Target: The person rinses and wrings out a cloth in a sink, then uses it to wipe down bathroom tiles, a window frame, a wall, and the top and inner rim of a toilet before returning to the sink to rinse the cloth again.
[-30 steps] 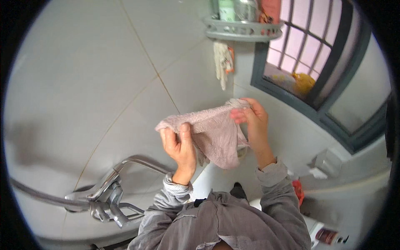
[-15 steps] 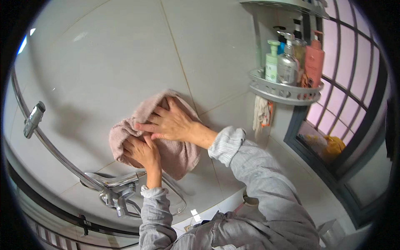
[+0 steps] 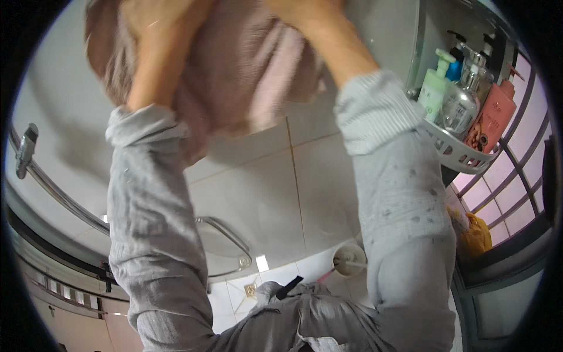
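A dusty-pink towel [image 3: 234, 64] hangs spread out at the top of the view, blurred by motion, in front of the tiled wall. My left hand [image 3: 161, 20] grips its left part; my right hand [image 3: 308, 12] has hold of it on the right. The upper edge of the picture cuts off both hands, so most of the fingers are hidden. Both arms, in rolled grey sleeves, reach up and forward.
A corner shelf [image 3: 463, 151] at the right holds several pump bottles. Beside it is a barred window [image 3: 504, 199] with a yellow bag [image 3: 476, 234]. A chrome shower rail [image 3: 73, 199] runs along the left; a bucket [image 3: 349, 260] stands on the floor.
Both hands have moved up with the towel, which was bunched against the wall and now hangs loose between them. The view has tipped down, showing more floor.
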Motion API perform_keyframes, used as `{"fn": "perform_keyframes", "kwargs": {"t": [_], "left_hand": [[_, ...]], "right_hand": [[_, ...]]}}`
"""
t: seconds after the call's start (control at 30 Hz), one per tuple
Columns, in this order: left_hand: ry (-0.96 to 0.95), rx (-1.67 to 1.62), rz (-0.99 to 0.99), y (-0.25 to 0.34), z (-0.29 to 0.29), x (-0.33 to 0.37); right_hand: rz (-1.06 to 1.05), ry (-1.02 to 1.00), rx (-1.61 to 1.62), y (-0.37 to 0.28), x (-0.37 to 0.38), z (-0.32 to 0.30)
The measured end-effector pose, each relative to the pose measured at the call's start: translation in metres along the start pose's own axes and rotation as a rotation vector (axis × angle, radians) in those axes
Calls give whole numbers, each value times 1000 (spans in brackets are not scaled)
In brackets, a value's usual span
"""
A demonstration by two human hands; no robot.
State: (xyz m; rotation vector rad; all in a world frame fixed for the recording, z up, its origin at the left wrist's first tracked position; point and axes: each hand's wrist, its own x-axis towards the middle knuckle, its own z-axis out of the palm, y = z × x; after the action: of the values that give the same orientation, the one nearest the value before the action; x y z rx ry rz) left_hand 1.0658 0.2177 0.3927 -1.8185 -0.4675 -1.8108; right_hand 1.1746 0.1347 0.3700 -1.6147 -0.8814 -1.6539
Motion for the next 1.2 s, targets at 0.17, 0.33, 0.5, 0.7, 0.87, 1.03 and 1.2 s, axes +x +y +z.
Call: {"fn": "perform_keyframes", "kwargs": {"t": [0.17, 0.33, 0.5, 0.7, 0.87, 1.03, 1.2], "left_hand": [[-31, -354, 431, 43, 24, -112], [-604, -538, 338, 47, -25, -286], [-612, -179, -320, -24, -69, -352], [-181, 129, -816, -46, -44, -290], [-108, -372, -571, -5, -30, -218], [-451, -149, 328, 83, -14, -231], [-918, -1058, 434, 120, 5, -358]], "right_hand": [[166, -13, 57, 36, -160, 13], [366, -183, 151, 6, -343, -7], [113, -378, 388, -95, -354, -18], [-168, -161, 623, -141, -220, 3], [-35, 42, 299, -74, -198, 7], [468, -193, 41, 16, -303, -15], [1216, -253, 26, 26, -471, -14]]}}
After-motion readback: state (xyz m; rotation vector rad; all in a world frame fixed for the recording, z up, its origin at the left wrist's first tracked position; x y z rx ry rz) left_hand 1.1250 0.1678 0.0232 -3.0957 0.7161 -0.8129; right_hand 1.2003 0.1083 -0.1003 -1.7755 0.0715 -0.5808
